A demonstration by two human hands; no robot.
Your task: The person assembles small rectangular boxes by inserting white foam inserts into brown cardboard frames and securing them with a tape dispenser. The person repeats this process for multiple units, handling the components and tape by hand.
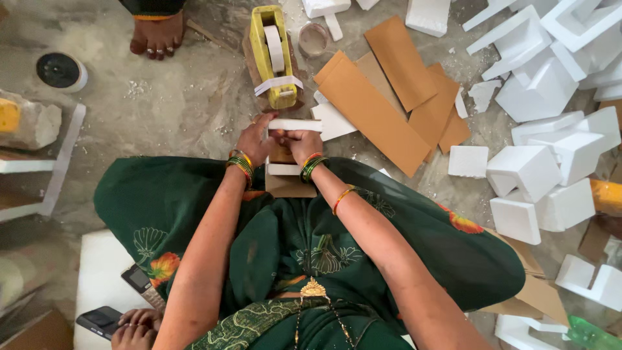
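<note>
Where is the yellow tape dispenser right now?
In the head view the yellow tape dispenser stands on the floor at top centre, just beyond both hands, left of the brown cardboard strips.

This looks like an informal packing workshop set up on a bare, dusty concrete floor [181, 97]. Heaps of white moulded foam corner blocks [544, 84], loose brown cardboard strips [382, 97] and a yellow tape dispenser [275, 55] lie scattered around.
</note>
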